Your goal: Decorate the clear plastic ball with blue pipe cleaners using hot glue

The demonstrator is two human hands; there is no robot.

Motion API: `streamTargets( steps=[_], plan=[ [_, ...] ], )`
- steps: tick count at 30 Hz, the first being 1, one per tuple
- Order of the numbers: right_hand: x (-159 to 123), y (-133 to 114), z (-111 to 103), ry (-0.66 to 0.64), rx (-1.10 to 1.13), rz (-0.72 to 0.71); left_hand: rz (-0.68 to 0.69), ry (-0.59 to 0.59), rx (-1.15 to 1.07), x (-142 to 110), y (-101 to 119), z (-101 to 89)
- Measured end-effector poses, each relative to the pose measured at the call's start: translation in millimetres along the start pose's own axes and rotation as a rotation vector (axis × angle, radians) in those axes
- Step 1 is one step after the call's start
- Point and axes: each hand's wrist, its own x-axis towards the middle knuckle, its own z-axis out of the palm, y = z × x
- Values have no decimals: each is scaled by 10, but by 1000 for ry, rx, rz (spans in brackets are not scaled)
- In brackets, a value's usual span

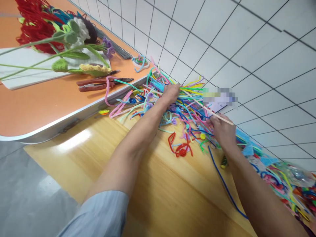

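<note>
My left hand [170, 93] reaches into a heap of coloured pipe cleaners [182, 108] on a wooden bench [158, 191]; its fingers are buried among the strands and curled round some of them. My right hand [222, 130] rests on the same heap further right, pinching a thin wooden stick [214, 113] that points up and left over the pile. A long blue pipe cleaner [222, 179] trails along the bench under my right forearm. A red twisted pipe cleaner [180, 148] lies in front of the heap.
An orange table [44, 102] to the left carries red-handled pliers [98, 84], pipe-cleaner flowers [71, 36] on white paper, and a bundle of dark wire [116, 46]. A white tiled wall [234, 49] runs behind. More pipe cleaners [291, 187] pile at right.
</note>
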Motion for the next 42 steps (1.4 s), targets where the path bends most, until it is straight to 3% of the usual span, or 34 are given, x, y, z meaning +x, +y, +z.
streamTargets(
  steps=[8,14,18,22,26,29,31,33,36,39,42],
  plan=[
    [-1263,282,-1089,88,-80,230,-14,-28,50,18,-16,25],
    [-2280,777,-1574,112,-52,388,-18,-60,93,-37,36,-92],
    [-2834,1005,-1711,125,70,438,-19,-94,49,-103,51,-271],
    [-3144,1124,-1740,134,137,469,-102,-206,-86,-131,152,-570],
    [-3211,1203,-1665,93,180,485,-100,-100,-46,-173,466,-931],
    [-3167,1249,-1565,31,260,459,-52,10,-1,-300,859,-1089],
    [-3135,1276,-1498,7,319,443,79,36,-44,-528,1201,-1073],
    [-3119,1289,-1442,9,367,440,274,-72,-137,-926,1580,-941],
    [-3126,1257,-1385,32,449,441,528,-313,-131,-1795,2104,-571],
    [-3150,1179,-1353,33,558,418,805,-504,-47,-2676,2459,-124],
    [-3184,1114,-1341,30,656,393,971,-670,67,-3196,2630,245]
  ],
)
